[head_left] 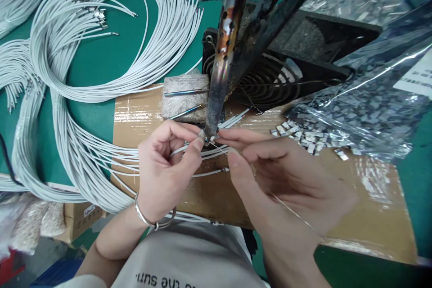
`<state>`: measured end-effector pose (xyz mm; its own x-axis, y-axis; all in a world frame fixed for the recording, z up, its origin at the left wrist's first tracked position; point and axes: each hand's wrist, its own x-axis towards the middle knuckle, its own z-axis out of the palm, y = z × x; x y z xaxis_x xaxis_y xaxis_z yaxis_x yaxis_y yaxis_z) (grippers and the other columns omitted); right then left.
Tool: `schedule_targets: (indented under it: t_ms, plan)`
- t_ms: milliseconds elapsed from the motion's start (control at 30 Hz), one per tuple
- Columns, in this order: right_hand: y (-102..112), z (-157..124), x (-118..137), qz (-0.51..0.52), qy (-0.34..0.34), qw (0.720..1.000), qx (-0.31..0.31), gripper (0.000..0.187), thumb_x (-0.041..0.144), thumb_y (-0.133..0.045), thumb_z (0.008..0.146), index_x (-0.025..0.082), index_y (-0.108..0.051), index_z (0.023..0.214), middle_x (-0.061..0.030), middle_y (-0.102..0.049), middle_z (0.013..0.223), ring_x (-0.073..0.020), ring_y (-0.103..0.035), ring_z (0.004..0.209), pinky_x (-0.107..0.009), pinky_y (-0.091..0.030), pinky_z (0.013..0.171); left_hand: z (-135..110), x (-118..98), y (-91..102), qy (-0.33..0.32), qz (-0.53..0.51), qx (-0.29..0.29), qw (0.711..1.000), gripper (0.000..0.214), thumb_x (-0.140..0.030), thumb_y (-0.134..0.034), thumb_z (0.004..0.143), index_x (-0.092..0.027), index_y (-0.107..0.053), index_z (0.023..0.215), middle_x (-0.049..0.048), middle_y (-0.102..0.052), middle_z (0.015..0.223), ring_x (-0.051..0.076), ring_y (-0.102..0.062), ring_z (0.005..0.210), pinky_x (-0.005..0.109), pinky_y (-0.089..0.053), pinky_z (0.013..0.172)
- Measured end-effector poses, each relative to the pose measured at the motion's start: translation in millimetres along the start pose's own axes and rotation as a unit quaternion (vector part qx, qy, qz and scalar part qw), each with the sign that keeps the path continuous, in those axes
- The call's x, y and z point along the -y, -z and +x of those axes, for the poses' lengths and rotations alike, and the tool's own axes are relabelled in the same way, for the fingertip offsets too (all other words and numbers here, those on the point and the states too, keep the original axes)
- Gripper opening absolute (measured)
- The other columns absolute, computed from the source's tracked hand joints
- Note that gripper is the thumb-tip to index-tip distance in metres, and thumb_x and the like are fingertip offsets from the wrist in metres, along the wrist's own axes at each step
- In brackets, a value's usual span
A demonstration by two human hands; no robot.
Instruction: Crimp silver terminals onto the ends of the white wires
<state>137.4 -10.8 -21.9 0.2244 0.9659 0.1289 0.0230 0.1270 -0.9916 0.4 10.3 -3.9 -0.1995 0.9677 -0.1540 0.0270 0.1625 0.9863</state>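
Beneath the tip of a fixed soldering iron (220, 65), my left hand (170, 162) is closed in a pinch between thumb and forefinger. It grips the end of a white cable (177, 151), mostly hidden by the fingers. A small metal piece sits right at the iron's tip. My right hand (270, 171) comes in from the right with thumb and forefinger closed on a thin solder wire (293, 210). The wire's front end reaches the iron's tip, and its tail trails across my palm. Several more white cables pass behind my fingers.
Bundles of white cables (101, 92) cover the left. Behind the iron stands a black fan (266, 81). A block with metal rods (185, 83) lies beside the iron. Small metal pieces (303, 136) lie loose near a plastic bag (364, 108). Cardboard (367, 207) lies underneath.
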Motion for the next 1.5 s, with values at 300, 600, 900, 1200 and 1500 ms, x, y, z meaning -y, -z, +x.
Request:
schedule_targets:
  t_ms: [300, 600, 900, 1200, 1500]
  plan:
    - [0.4, 0.0, -0.7, 0.003, 0.007, 1.000, 0.003, 0.024, 0.000, -0.073, 0.087, 0.023, -0.068, 0.085, 0.0025, -0.083, 0.111, -0.0142, -0.079, 0.104, -0.025, -0.062, 0.093, 0.5, -1.3, 0.5, -0.007, 0.005, -0.002, 1.000, 0.018, -0.005, -0.077, 0.084, -0.019, -0.072, 0.074, -0.0002, -0.078, 0.089, 0.006, -0.053, 0.063, 0.020, -0.029, 0.046]
    - [-0.8, 0.6, -1.2, 0.003, 0.015, 1.000, -0.002, 0.024, 0.000, -0.073, 0.088, 0.023, -0.068, 0.085, 0.0009, -0.083, 0.109, -0.0153, -0.080, 0.103, -0.026, -0.063, 0.093, 0.2, -1.6, 0.5, -0.003, 0.001, 0.000, 1.000, 0.018, -0.005, -0.077, 0.083, -0.019, -0.072, 0.074, -0.0013, -0.077, 0.087, 0.005, -0.048, 0.057, 0.021, -0.029, 0.045]
    - [-1.2, 1.1, -0.3, -0.005, 0.015, 1.000, -0.008, 0.023, 0.001, -0.074, 0.088, 0.024, -0.069, 0.086, -0.0011, -0.083, 0.108, -0.0186, -0.080, 0.102, -0.030, -0.066, 0.087, -0.1, -1.5, 0.6, -0.004, 0.011, -0.002, 1.000, 0.017, -0.007, -0.076, 0.084, -0.019, -0.071, 0.074, 0.0003, -0.077, 0.089, 0.007, -0.049, 0.059, 0.022, -0.027, 0.045]
    - [-1.4, 1.0, -1.1, 0.007, 0.019, 1.000, -0.002, 0.022, 0.002, -0.073, 0.089, 0.024, -0.070, 0.087, -0.0024, -0.083, 0.108, -0.0214, -0.080, 0.104, -0.034, -0.067, 0.089, 1.5, -2.0, 1.7, -0.001, 0.022, 0.000, 1.000, 0.017, -0.006, -0.080, 0.080, -0.019, -0.072, 0.073, 0.0019, -0.078, 0.088, 0.006, -0.045, 0.053, 0.023, -0.027, 0.044]
    - [-1.8, 1.0, -0.4, 0.001, 0.016, 1.000, -0.008, 0.023, 0.002, -0.073, 0.089, 0.025, -0.070, 0.086, -0.0022, -0.084, 0.108, -0.0219, -0.081, 0.103, -0.035, -0.066, 0.089, 0.3, -1.6, 0.8, 0.000, 0.017, 0.002, 1.000, 0.016, -0.006, -0.079, 0.081, -0.019, -0.072, 0.074, 0.0022, -0.078, 0.090, 0.005, -0.043, 0.052, 0.022, -0.028, 0.044]
